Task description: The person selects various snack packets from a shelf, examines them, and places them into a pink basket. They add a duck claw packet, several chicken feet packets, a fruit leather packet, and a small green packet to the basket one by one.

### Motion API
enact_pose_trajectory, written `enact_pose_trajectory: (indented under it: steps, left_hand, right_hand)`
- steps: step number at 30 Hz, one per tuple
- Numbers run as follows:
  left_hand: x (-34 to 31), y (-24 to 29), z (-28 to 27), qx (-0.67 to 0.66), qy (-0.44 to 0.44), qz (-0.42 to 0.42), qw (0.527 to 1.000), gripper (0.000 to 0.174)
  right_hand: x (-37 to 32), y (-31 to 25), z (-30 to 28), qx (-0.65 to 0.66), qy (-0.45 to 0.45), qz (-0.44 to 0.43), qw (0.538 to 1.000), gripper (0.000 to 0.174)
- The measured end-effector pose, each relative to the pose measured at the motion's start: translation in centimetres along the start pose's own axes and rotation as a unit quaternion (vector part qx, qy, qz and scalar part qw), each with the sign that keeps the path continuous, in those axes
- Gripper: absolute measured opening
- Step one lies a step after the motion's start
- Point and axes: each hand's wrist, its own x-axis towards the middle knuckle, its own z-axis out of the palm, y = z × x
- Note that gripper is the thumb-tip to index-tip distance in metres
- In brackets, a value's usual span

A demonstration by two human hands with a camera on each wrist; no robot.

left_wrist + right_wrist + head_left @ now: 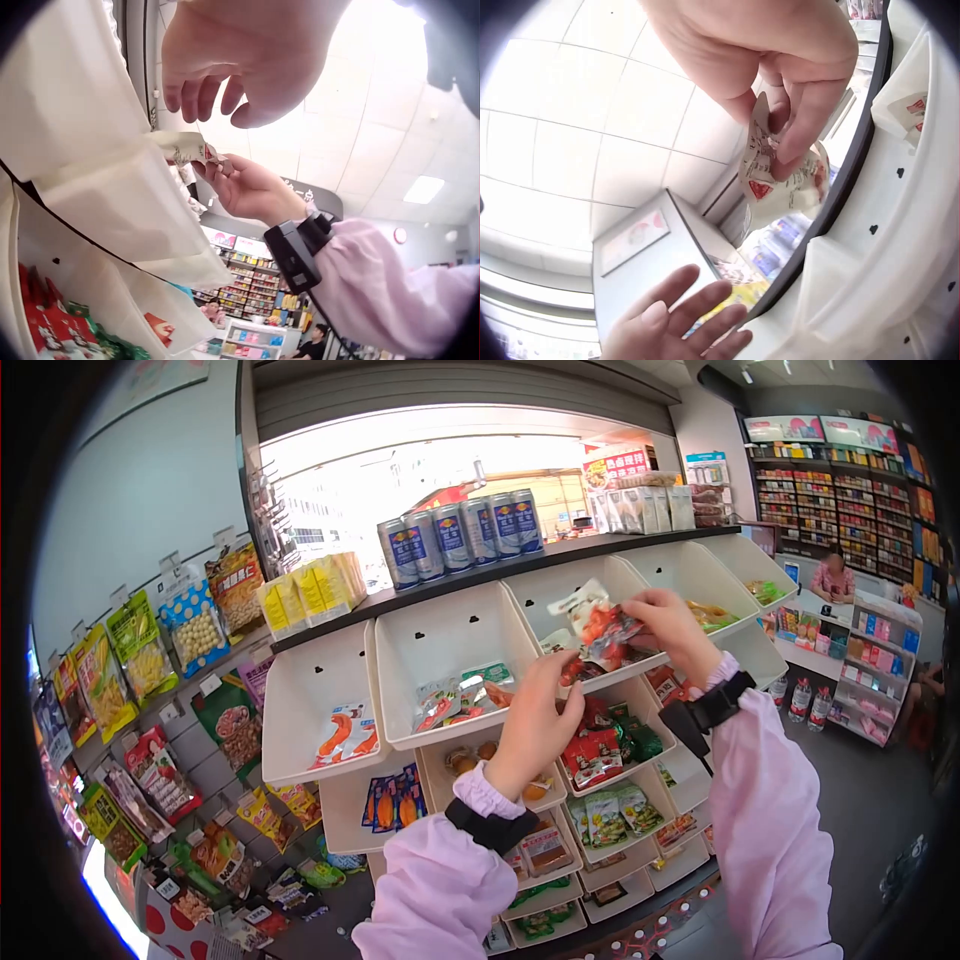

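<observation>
Shop shelving (600, 549) stands before us, a deep white plastic bin (548, 588) in its top row. Over that bin, our right hand (672, 625) pinches a glossy white-and-red plastic packet (610, 630), thumb and fingers closed on its edge. Our left hand (537, 725), fingers parted and empty, is near the bin's front. If that narrow pinch slackens, the packet could slip and fall.

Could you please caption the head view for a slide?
Right hand holding a snack packet over white bins, left hand open nearby, Red Bull cans behind.
</observation>
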Motion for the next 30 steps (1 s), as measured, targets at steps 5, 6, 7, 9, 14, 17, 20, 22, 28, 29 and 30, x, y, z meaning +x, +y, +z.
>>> enact_pose_trajectory:
  steps: [5,6,7,9,14,17,20,22,28,29,30]
  left_hand:
    - [-2.1,2.7,0.0,-0.439,-0.002,-0.238,0.866,0.042]
    - [-2.7,3.3,-0.1,-0.516,-0.003,-0.267,0.814,0.044]
    - [-3.7,3.7,0.1,-0.535,0.012,-0.257,0.805,0.05]
    - [-6.5,4.6,0.6,-0.493,0.081,-0.254,0.828,0.047]
    - [-16.6,6.0,-0.1,-0.382,0.154,-0.292,0.863,0.048]
    - [-24.1,6.5,-1.5,-0.356,0.187,-0.352,0.845,0.046]
    - [-32.4,8.1,-2.4,-0.313,0.245,-0.435,0.808,0.05]
    - [-37.8,9.9,-3.1,-0.284,0.244,-0.489,0.788,0.052]
    - [-50.1,19.0,-4.7,-0.325,0.384,-0.538,0.676,0.053]
    - [-50.6,20.4,-5.3,-0.358,0.414,-0.534,0.644,0.052]
    - [-51.8,21.7,-5.8,-0.368,0.438,-0.551,0.608,0.052]
  right_hand:
    - [-5.3,-0.5,0.0,0.108,-0.045,-0.067,0.991,0.014]
    - [-6.5,0.1,0.4,0.115,-0.055,-0.07,0.989,0.013]
    - [-8.2,0.6,0.8,0.102,-0.067,-0.056,0.991,0.012]
    - [-11.5,1.7,1.9,0.087,-0.103,-0.05,0.99,0.009]
    - [-17.7,8.7,4.7,0.146,-0.226,0.024,0.963,0.011]
    - [-21.3,15.1,7.9,0.163,-0.299,0.136,0.93,0.012]
    - [-26.2,19.9,11.5,0.172,-0.372,0.236,0.881,0.011]
    - [-30.0,21.7,13.9,0.174,-0.407,0.311,0.841,0.011]
    - [-41.8,24.9,18.8,0.133,-0.575,0.443,0.675,0.022]
    - [-43.3,26.1,19.3,0.132,-0.602,0.437,0.654,0.025]
    - [-44.5,26.5,20.0,0.115,-0.619,0.444,0.637,0.026]
